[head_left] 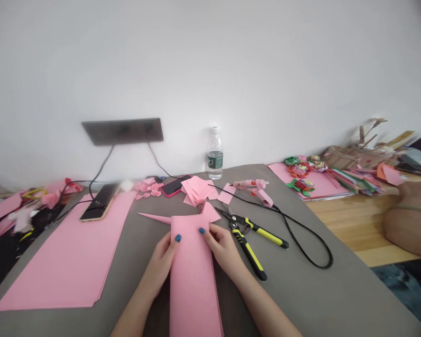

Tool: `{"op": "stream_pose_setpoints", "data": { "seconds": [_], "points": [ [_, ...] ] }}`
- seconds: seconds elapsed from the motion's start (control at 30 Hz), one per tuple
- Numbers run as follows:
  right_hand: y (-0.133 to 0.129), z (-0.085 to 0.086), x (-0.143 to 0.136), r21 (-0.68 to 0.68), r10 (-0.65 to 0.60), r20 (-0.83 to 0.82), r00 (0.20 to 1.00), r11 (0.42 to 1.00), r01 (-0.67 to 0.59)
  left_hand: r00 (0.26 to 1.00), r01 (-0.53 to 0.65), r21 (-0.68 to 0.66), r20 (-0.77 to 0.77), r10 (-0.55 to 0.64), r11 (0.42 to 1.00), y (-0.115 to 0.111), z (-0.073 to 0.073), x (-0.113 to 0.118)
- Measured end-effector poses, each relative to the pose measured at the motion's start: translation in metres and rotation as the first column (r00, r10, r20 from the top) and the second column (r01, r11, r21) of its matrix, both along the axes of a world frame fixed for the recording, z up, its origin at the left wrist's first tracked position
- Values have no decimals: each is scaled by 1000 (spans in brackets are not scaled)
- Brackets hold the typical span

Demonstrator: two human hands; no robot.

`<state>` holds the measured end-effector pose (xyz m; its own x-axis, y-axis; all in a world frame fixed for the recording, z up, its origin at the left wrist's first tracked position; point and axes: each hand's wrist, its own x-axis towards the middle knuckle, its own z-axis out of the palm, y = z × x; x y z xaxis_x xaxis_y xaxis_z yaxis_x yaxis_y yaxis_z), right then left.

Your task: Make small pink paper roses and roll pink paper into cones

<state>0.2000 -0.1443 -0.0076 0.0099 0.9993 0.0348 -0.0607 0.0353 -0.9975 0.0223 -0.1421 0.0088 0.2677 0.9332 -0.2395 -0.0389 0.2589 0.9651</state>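
Note:
A long folded pink paper (192, 276) stands out toward me over the grey table, held by both hands near its far end. My left hand (163, 257) grips its left edge, thumb on top and fingers behind. On the right edge, my right hand (222, 243) pinches it the same way. A thin pointed pink paper strip (155, 217) sticks out at the far left of the folded paper. Just beyond lies a pile of small pink paper squares (197, 188). Yellow-and-black pliers (247, 234) lie open, right of my right hand.
Large pink sheets (73, 257) lie left with a phone (100, 202) on them. Behind are a red-edged phone (175, 186), a water bottle (215, 154) and a corded pink glue gun (256, 187). Paper flowers (301, 173) and another person's arm (410, 220) are at right.

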Motion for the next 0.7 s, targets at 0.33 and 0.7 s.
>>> {"op": "stream_pose_setpoints", "data": {
  "seconds": [0.33, 0.7],
  "points": [
    [-5, 2, 2, -36, -12, 33, 999, 999, 13, 1000, 25, -9, -12, -25, 1000, -9, 6, 2],
    [-7, 5, 1, -68, 18, -10, 1000, 998, -18, 998, -30, -54, -49, 28, 998, -12, 6, 1]
  ]
}}
